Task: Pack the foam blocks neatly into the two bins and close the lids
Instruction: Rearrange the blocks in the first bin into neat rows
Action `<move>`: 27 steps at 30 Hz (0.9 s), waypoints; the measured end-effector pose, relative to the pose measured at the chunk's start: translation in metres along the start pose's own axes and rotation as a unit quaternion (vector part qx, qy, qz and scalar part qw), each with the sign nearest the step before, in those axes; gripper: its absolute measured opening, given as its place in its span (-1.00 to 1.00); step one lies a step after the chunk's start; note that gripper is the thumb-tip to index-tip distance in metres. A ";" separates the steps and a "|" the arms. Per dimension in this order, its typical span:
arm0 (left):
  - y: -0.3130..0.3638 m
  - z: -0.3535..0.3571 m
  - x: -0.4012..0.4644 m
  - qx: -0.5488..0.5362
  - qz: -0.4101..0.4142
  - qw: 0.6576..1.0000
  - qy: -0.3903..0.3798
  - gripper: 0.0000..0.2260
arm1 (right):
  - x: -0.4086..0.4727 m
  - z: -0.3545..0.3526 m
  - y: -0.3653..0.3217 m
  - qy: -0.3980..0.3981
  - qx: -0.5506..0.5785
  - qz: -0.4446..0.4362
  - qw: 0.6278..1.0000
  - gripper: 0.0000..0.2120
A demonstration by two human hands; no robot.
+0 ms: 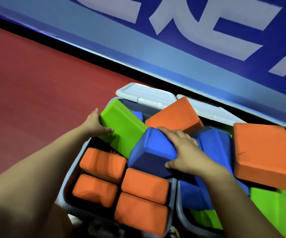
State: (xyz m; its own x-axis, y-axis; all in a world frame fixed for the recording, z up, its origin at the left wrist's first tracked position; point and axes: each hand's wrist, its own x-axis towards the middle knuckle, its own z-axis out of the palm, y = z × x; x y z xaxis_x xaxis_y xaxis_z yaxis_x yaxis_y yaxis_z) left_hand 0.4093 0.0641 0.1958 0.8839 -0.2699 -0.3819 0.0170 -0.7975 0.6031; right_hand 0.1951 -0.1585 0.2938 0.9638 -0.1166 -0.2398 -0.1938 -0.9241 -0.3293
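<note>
Both hands busy: my left hand (94, 125) grips the end of a green block (121, 129), fingers curled round it; my right hand (185, 152) lies spread on a blue block (149, 152), thumb under its edge. Both blocks sit tilted over the left bin (65, 182), above four orange blocks (121, 188) packed flat inside. Right bin (179, 208) touches it, holding blue and green blocks. White lid (144, 93) open behind. Banner (207, 31) lettering is white, cropped, unreadable.
</note>
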 end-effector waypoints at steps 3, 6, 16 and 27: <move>-0.005 0.000 0.002 0.018 -0.013 1.000 -0.011 0.07 | -0.002 -0.004 0.000 -0.006 -0.024 0.006 1.000 -0.01; -0.015 0.001 0.007 0.017 -0.042 0.997 -0.059 0.18 | -0.003 -0.005 0.002 -0.010 -0.026 0.024 0.999 -0.01; 0.042 -0.025 -0.029 0.166 0.027 0.986 -0.006 -0.04 | -0.003 -0.003 0.013 -0.022 0.014 0.015 1.000 0.01; 0.076 -0.049 -0.058 0.186 0.095 0.977 0.036 -0.14 | 0.020 0.049 0.017 -0.043 -0.003 0.034 0.999 0.01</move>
State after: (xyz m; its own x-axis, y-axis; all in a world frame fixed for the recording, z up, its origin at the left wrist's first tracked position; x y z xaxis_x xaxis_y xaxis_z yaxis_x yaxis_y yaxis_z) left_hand 0.3823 0.0455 0.2982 0.8854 -0.4039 -0.2301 -0.3097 -0.8816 0.3561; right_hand 0.2026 -0.1588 0.2384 0.9294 -0.1479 -0.3382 -0.2569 -0.9171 -0.3050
